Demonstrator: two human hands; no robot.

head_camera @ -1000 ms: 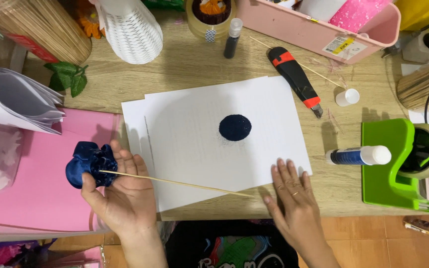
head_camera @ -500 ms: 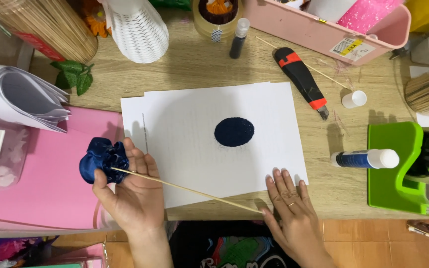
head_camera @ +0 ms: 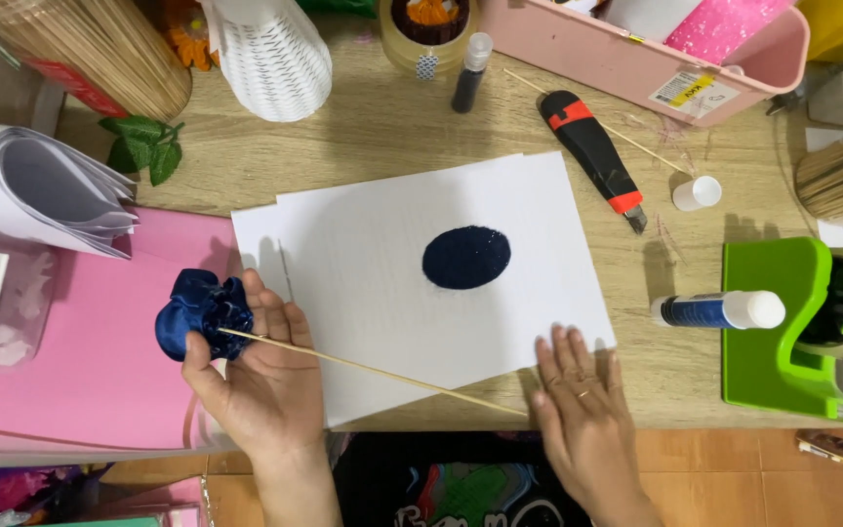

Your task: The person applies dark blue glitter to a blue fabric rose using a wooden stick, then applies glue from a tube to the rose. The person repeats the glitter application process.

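Observation:
My left hand (head_camera: 263, 383) holds a dark blue fabric flower (head_camera: 202, 312) fixed on a thin wooden skewer (head_camera: 373, 373) that slants down to the right. The flower sits over the edge of a pink sheet (head_camera: 80, 342). My right hand (head_camera: 582, 420) lies flat, palm down, fingers apart, on the lower right corner of the white paper sheets (head_camera: 382, 254), next to the skewer's tip. A dark blue glittery oval (head_camera: 466, 258) lies in the middle of the white paper.
A black and red utility knife (head_camera: 592, 156), a small white cap (head_camera: 697, 192), a blue glue tube (head_camera: 719, 310) and a green tape dispenser (head_camera: 792, 337) lie to the right. A pink tray (head_camera: 636, 59), white vase (head_camera: 270, 54), skewer bundle (head_camera: 90, 49) and rolled white sheets (head_camera: 41, 190) stand behind.
The view has shifted slightly, so the table sits lower and further right in the frame. My left hand still holds the flower on its skewer; my right hand stays flat on the paper's corner.

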